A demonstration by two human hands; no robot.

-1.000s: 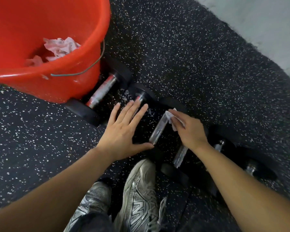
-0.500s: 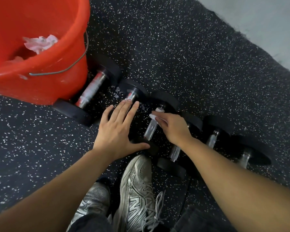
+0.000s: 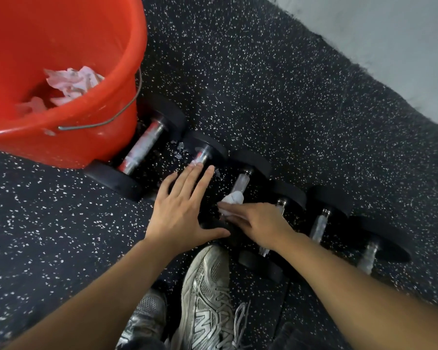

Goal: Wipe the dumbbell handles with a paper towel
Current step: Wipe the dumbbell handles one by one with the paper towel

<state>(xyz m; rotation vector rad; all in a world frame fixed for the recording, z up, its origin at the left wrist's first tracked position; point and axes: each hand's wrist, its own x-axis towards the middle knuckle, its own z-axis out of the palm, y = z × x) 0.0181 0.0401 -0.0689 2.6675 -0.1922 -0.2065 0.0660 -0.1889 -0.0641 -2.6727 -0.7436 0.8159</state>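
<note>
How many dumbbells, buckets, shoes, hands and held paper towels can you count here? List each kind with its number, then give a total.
Dumbbells: 6
Red bucket: 1
Shoes: 2
Hands: 2 (left hand, right hand)
Paper towel under the right hand's fingers: 1
Total: 12

Left hand point(image 3: 180, 213) flat, fingers point(image 3: 195, 178) spread straight; right hand point(image 3: 258, 223) palm down, fingers pinched closed
</note>
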